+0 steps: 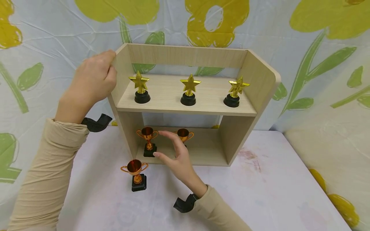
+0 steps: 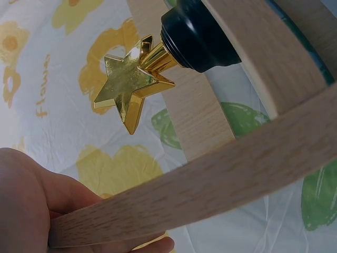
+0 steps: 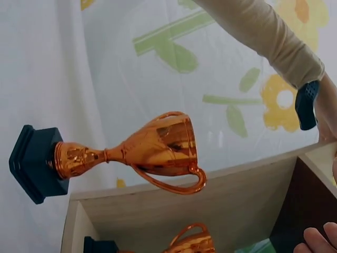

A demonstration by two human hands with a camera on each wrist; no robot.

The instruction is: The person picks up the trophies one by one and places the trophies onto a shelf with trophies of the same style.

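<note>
My left hand (image 1: 95, 77) grips the upper left side panel of a small wooden shelf (image 1: 188, 55); the left wrist view shows fingers on both sides of that panel (image 2: 200, 195). My right hand (image 1: 182, 158) is in front of the lower compartment, thumb and fingers spread in a C shape. Its fingertips are beside a bronze trophy cup (image 1: 147, 134) standing at the lower left; I cannot tell whether they touch it. A second bronze trophy cup (image 1: 183, 133) is partly hidden behind the right hand. A third bronze trophy cup (image 1: 135, 168) stands on the table before the shelf.
On the upper board stand three gold star trophies with black bases: left (image 1: 139, 84), middle (image 1: 189, 86) and right (image 1: 236, 88). The white-covered table (image 1: 260, 192) extends around the shelf. A flower-printed cloth (image 1: 170, 19) hangs behind.
</note>
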